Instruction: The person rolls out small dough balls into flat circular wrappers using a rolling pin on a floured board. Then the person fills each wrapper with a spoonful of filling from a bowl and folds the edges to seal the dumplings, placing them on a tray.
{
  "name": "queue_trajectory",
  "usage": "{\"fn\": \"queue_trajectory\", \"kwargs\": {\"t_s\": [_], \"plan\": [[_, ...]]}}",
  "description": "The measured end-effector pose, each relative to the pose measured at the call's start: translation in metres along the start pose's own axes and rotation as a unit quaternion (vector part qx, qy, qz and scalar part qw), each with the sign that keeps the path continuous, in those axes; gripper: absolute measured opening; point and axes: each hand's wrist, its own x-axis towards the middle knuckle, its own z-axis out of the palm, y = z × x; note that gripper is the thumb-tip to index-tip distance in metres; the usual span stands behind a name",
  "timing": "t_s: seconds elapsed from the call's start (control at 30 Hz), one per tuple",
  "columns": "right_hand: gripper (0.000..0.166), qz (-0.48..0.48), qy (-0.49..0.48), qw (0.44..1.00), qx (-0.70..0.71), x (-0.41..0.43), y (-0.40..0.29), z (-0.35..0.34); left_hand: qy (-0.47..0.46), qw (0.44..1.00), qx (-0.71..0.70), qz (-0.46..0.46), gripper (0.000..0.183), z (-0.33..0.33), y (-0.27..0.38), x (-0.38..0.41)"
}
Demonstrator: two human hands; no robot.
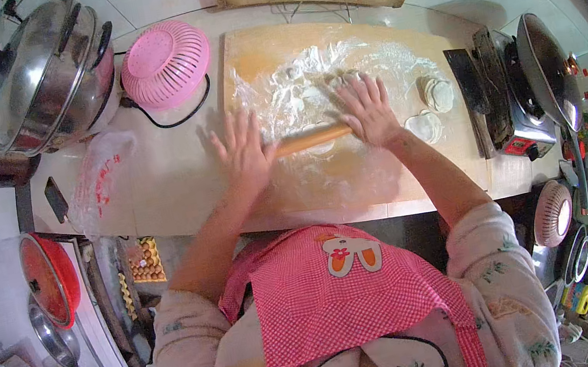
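A wooden rolling pin (pixel 313 140) lies crosswise on a floured wooden board (pixel 331 194). Under its middle a thin round of dough (pixel 322 148) partly shows; the pin covers the rest. My left hand (pixel 243 148) lies flat at the pin's left end, fingers spread. At the right end, my right hand (pixel 371 111) rests with its palm by the pin and fingers stretched forward. Just beyond those fingertips are small floury lumps (pixel 343 79), too blurred to tell exactly. Two piles of flat dough rounds, an upper pile (pixel 440 94) and a lower pile (pixel 423 127), sit right of my right hand.
A pink plastic basket (pixel 167 64) stands upside down left of the board, beside a large lidded steel pot (pixel 45 80). A plastic bag (pixel 106 169) and a phone-like black object (pixel 56 199) lie nearer. Rightward are a cleaver-like dark blade (pixel 465 79) and a wok (pixel 549 73) by a gas stove (pixel 527 133).
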Motion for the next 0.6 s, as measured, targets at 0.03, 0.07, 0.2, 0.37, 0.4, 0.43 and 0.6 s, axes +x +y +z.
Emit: {"fn": "queue_trajectory", "kwargs": {"t_s": [0.03, 0.07, 0.2, 0.37, 0.4, 0.43, 0.6], "plan": [[0.067, 0.009, 0.021, 1.000, -0.008, 0.015, 0.005, 0.003, 0.003, 1.000, 0.000, -0.021, 0.073, 0.000, -0.003, 0.018], [0.065, 0.044, -0.001, 0.999, -0.032, 0.024, 0.006, 0.004, 0.006, 0.999, 0.000, -0.041, 0.073, -0.001, -0.007, 0.036], [0.062, 0.012, -0.029, 0.999, -0.020, -0.001, -0.001, 0.007, -0.028, 0.999, 0.011, -0.020, 0.068, -0.004, -0.004, 0.023], [0.062, -0.028, -0.034, 0.999, 0.014, -0.040, -0.019, -0.008, -0.073, 0.994, -0.003, 0.076, 0.058, -0.014, 0.005, -0.037], [0.063, -0.027, -0.022, 0.999, 0.019, -0.038, -0.019, -0.008, -0.059, 0.996, -0.008, 0.068, 0.057, -0.013, 0.005, -0.032], [0.063, -0.008, -0.013, 1.000, 0.019, -0.029, -0.017, -0.009, -0.044, 0.997, -0.013, 0.062, 0.057, -0.010, 0.005, -0.018], [0.061, 0.031, -0.024, 0.999, 0.026, -0.013, -0.017, 0.001, -0.030, 0.998, -0.005, 0.052, 0.055, 0.003, -0.002, 0.005]]}}
